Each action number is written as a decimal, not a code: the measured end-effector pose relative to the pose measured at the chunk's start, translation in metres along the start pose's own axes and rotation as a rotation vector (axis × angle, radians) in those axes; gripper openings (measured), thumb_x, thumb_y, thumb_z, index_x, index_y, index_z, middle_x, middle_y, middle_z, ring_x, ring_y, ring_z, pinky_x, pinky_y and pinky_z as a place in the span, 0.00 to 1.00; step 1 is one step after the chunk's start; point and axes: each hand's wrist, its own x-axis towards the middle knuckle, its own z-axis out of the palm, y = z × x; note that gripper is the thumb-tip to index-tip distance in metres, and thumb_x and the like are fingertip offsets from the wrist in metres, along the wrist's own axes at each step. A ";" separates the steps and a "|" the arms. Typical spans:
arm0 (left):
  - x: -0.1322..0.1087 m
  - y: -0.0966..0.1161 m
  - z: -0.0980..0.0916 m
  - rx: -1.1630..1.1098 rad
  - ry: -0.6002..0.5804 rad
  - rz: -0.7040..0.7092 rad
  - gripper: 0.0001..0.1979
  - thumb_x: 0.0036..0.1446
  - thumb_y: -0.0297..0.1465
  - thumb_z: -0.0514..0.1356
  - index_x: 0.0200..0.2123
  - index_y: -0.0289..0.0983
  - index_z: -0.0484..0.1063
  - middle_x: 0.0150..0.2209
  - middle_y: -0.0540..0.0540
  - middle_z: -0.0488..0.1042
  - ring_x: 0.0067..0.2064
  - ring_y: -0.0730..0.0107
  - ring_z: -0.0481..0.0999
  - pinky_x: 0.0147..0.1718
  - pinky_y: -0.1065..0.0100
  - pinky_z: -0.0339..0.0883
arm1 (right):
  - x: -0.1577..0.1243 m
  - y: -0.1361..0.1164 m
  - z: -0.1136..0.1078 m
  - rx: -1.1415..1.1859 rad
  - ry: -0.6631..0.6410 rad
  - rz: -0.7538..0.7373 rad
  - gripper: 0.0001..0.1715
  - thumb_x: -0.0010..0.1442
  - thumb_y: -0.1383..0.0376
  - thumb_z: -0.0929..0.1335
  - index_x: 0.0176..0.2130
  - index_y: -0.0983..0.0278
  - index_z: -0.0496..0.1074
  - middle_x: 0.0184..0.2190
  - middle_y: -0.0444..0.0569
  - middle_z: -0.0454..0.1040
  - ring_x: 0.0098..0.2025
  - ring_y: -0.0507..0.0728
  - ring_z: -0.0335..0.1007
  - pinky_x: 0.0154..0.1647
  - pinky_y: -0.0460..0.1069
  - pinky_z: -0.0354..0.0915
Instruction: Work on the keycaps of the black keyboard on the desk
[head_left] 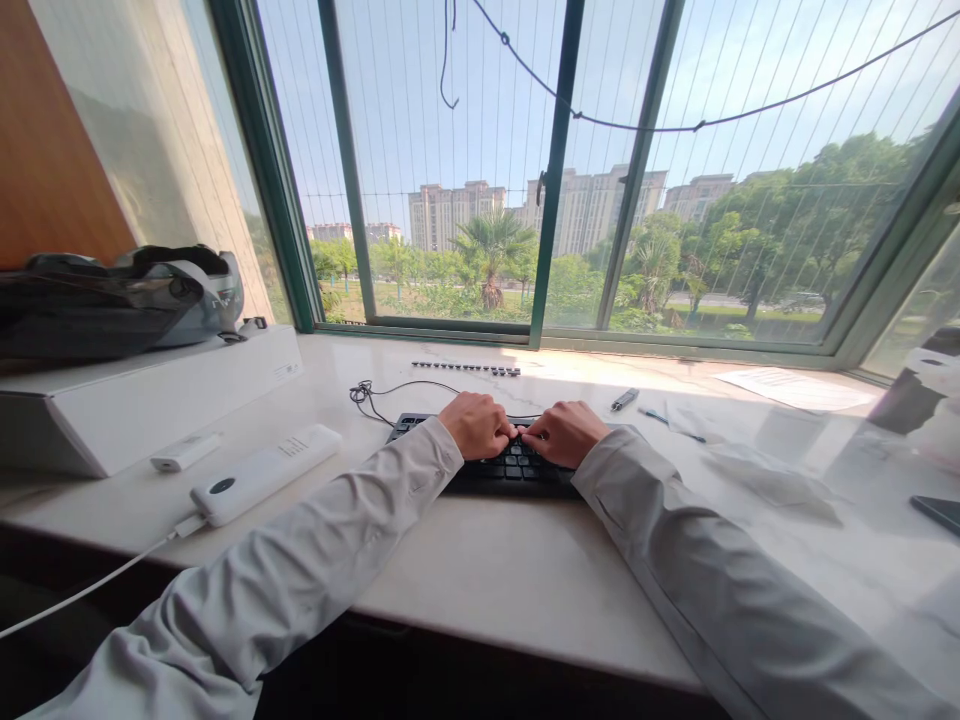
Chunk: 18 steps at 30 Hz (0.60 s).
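A black keyboard [517, 475] lies on the pale marble-look ledge in front of me. My left hand [477, 425] rests over its middle, fingers curled and tips pressed down near the upper key rows. Close beside it, almost touching, my right hand [566, 433] is closed in a similar way, thumb and finger meeting at the keys. Whatever lies between the fingertips of either hand is too small or hidden to make out. Behind the keyboard, a line of small black pieces that look like keycaps [466, 369] stretches along the ledge. A thin black cable [365, 392] is bunched to the left.
At left, a white box [180, 390] carries a dark bag-like item [120, 300]. Before it lie a white device [266, 474] with a cable and a smaller white piece [186, 452]. Rightward are a small grey tool [624, 400], a thin dark rod [671, 425], clear plastic [776, 480] and paper [795, 388].
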 end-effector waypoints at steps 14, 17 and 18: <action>0.000 -0.010 0.010 -0.004 0.067 -0.171 0.17 0.53 0.34 0.53 0.40 0.45 0.80 0.34 0.44 0.80 0.38 0.62 0.77 0.38 0.64 0.66 | -0.001 0.005 0.002 0.064 0.059 0.137 0.23 0.63 0.53 0.58 0.42 0.55 0.79 0.35 0.55 0.79 0.38 0.61 0.74 0.37 0.52 0.60; 0.000 -0.019 0.010 0.036 0.074 -0.316 0.18 0.53 0.33 0.52 0.38 0.42 0.81 0.34 0.42 0.80 0.38 0.61 0.77 0.40 0.63 0.65 | 0.001 0.011 0.004 0.048 0.099 0.261 0.23 0.63 0.57 0.58 0.41 0.58 0.79 0.34 0.56 0.79 0.37 0.62 0.74 0.37 0.52 0.60; 0.001 -0.022 0.011 0.048 0.065 -0.351 0.18 0.53 0.33 0.52 0.38 0.42 0.81 0.34 0.41 0.79 0.38 0.60 0.77 0.39 0.63 0.66 | 0.002 0.013 0.005 0.047 0.092 0.289 0.23 0.63 0.58 0.58 0.40 0.59 0.80 0.34 0.57 0.78 0.37 0.62 0.74 0.37 0.52 0.61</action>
